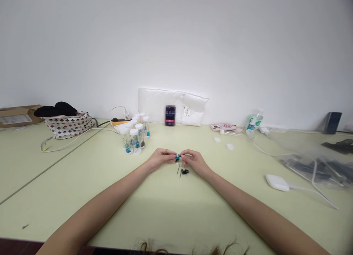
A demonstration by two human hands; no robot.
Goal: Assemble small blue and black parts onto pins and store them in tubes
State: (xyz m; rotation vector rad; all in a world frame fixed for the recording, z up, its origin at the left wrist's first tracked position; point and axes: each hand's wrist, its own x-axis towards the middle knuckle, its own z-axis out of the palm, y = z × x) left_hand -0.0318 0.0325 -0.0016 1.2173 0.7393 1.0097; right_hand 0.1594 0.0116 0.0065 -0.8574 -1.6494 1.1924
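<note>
Between the two hands, just above the pale green bench (171,211), sits a tiny blue part (178,156). Left hand (160,158) and right hand (195,161) both pinch it, fingers nearly closed, fingertips almost meeting. Under them lie small black pieces (184,171) and thin pins (178,169). Farther left stand clear vials (135,135) with white caps. Behind, a phone (170,115) leans on a white bag (172,104); its label is unreadable.

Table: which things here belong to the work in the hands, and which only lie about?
In the work: blue part pinched between left hand and right hand; black part; capped vials.

Lying about: pink phone, spray bottle, white pack, patterned bag, cardboard box.
</note>
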